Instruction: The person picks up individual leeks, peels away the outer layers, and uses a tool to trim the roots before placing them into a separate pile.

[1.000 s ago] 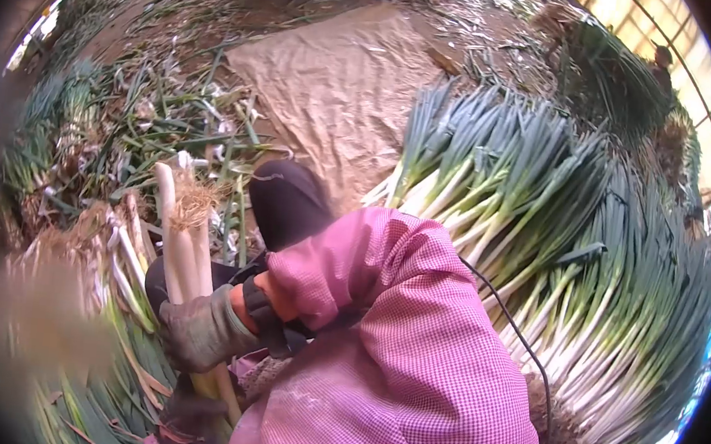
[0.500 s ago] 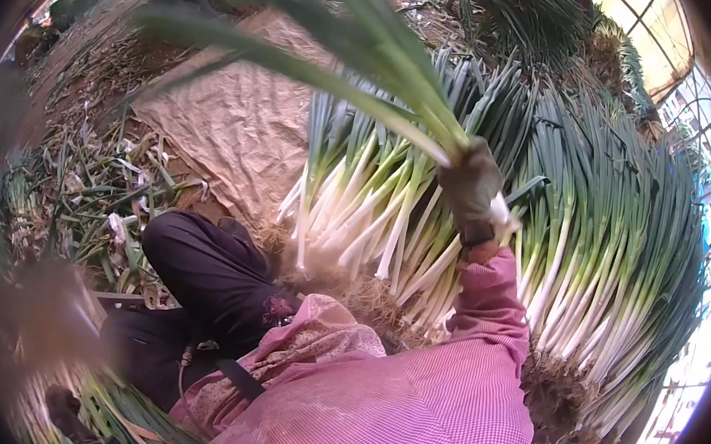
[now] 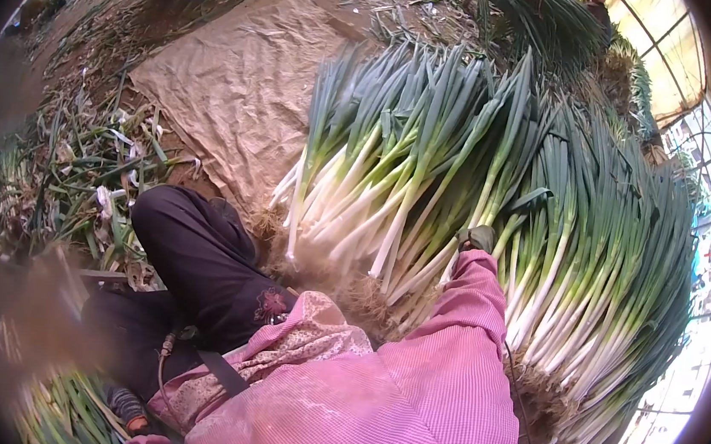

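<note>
My right hand [image 3: 478, 238], in a dark olive glove, is closed round the pale stem of a long green onion [image 3: 499, 154]. This onion lies on top of a wide row of green onions [image 3: 572, 234], leaves pointing away from me and roots towards me. My left hand [image 3: 125, 408], in a dark glove with an orange band, is low at the left beside another heap of green onions [image 3: 67, 413]. Its fingers are too hidden to show what they hold.
A creased brown sheet [image 3: 237, 74] lies left of the row. Leaf trimmings [image 3: 104, 164] litter the ground at the left. My bent leg in dark trousers [image 3: 199, 241] is beside the roots. More onions [image 3: 542, 22] are piled at the back. Blurred smudges cover the left of the view.
My right hand has come down from above the row, where it held up onions with swinging leaves, and now rests on the row. My left hand has moved slightly right.
</note>
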The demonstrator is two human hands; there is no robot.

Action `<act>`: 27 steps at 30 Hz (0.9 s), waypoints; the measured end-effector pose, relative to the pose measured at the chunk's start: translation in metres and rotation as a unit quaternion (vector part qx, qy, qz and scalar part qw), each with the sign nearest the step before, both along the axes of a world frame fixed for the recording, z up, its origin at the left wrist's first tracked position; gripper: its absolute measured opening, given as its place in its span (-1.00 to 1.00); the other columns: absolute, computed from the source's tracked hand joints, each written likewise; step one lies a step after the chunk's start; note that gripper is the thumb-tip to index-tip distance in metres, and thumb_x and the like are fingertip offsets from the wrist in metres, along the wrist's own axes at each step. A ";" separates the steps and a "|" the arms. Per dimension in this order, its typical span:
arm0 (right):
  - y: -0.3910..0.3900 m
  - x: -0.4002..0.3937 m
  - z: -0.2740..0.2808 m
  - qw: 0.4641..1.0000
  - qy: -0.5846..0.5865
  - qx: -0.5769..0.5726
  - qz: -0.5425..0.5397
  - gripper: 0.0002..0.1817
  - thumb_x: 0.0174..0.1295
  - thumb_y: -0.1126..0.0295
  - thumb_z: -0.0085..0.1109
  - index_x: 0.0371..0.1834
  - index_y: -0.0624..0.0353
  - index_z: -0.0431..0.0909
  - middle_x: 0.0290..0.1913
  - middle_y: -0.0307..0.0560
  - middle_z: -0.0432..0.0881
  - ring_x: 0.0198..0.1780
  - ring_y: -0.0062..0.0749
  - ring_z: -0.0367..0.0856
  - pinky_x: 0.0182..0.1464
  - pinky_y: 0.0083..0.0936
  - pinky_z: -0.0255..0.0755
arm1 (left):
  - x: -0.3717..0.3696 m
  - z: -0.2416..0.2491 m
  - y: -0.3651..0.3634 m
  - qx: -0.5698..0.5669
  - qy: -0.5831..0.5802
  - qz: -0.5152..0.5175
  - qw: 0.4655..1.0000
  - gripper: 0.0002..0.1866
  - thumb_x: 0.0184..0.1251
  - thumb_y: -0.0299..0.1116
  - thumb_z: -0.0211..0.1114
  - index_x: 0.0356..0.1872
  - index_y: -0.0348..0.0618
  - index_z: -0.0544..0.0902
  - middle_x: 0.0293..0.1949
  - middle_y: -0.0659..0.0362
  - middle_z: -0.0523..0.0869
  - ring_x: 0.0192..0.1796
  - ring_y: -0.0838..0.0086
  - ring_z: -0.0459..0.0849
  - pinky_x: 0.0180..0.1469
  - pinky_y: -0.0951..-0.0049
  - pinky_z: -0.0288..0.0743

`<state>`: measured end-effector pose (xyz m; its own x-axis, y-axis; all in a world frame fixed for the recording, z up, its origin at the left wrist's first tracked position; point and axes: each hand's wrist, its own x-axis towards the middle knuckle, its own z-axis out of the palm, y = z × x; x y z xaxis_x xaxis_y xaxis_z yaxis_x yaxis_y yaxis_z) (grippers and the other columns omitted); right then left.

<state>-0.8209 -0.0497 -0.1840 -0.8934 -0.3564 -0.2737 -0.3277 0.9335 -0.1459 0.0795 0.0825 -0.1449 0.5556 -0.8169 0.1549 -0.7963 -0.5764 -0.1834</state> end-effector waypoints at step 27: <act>-0.197 0.632 0.203 0.402 -0.590 -0.384 0.586 -0.53 0.06 0.29 0.38 0.01 0.26 0.51 -0.13 0.07 0.60 -0.08 -0.23 0.61 0.17 -0.28 0.43 | -0.185 0.198 -0.001 -0.088 0.809 0.011 0.581 -0.79 0.17 -0.42 0.32 -0.20 -0.25 0.58 -0.40 0.25 0.57 -0.38 0.60 0.50 -0.30 0.58 0.39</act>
<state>-0.1889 -0.2463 0.0194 0.6012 -0.7271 0.3315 0.2431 -0.2288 -0.9426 -0.1052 0.0813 0.0535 0.0990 -0.8572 -0.5054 0.1644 -0.4868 0.8579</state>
